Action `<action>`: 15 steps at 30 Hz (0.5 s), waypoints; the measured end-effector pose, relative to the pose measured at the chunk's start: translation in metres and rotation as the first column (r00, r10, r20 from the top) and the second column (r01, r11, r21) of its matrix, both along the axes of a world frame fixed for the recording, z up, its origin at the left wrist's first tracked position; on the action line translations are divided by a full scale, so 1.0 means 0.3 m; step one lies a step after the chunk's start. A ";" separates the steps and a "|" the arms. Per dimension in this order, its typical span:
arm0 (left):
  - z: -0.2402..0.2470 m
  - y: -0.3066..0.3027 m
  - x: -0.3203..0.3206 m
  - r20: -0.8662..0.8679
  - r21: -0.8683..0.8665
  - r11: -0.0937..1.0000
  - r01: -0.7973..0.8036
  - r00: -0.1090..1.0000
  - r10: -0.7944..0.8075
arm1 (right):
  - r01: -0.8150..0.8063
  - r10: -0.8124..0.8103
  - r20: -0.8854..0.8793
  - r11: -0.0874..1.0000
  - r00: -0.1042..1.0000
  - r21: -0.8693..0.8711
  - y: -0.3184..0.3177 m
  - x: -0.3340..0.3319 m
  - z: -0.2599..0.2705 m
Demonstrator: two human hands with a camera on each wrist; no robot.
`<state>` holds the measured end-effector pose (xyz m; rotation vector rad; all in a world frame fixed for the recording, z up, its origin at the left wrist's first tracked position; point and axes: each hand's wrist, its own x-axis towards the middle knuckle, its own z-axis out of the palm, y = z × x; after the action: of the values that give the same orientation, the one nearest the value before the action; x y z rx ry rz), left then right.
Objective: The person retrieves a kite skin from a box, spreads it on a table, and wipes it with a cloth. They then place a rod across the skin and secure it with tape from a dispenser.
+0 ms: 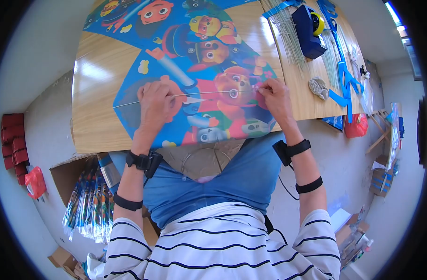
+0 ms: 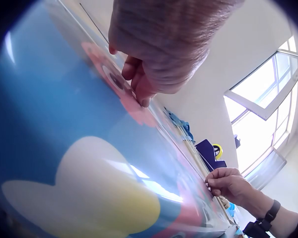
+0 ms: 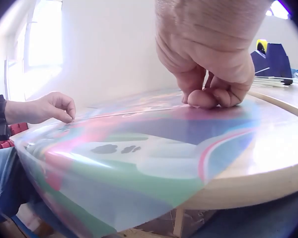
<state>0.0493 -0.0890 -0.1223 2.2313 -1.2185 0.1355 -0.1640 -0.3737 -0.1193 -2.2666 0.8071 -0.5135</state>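
A thin white rod (image 1: 202, 94) runs crosswise over a blue plastic sheet (image 1: 129, 109) printed with cartoon dogs and a child's face. My left hand (image 1: 153, 105) pinches the rod toward its left part, fingertips low against the sheet; the rod's left end sticks out beyond the hand. At the rod's right end, my right hand (image 1: 275, 97) has thumb and fingers bent together around it. In the right wrist view, the curled fingertips of the right hand (image 3: 208, 74) press down close to the sheet (image 3: 154, 168), whose near edge hangs over the table's front.
More printed sheeting (image 1: 124, 23) lies farther back on the wooden table (image 1: 89, 123). To the right are a tape dispenser (image 1: 309, 35), bundled thin rods (image 1: 293, 44), blue strips (image 1: 344, 88) and a crumpled glove (image 1: 318, 87). A box of wrapped packets (image 1: 89, 200) stands below left.
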 end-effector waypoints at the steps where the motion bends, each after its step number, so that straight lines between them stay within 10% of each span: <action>1: 0.001 0.001 0.000 -0.002 0.005 1.000 0.000 1.000 0.000 | -0.004 0.004 0.004 1.000 1.000 -0.005 0.010 0.007 0.004; 15: 0.006 0.008 -0.006 0.003 -0.007 1.000 0.013 1.000 -0.013 | -0.092 0.089 -0.032 0.988 0.996 -0.124 0.031 0.021 -0.045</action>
<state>0.0475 -0.0867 -0.1205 2.2170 -1.2321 0.1379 -0.1577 -0.3645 -0.1326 -2.4181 0.6988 -0.5055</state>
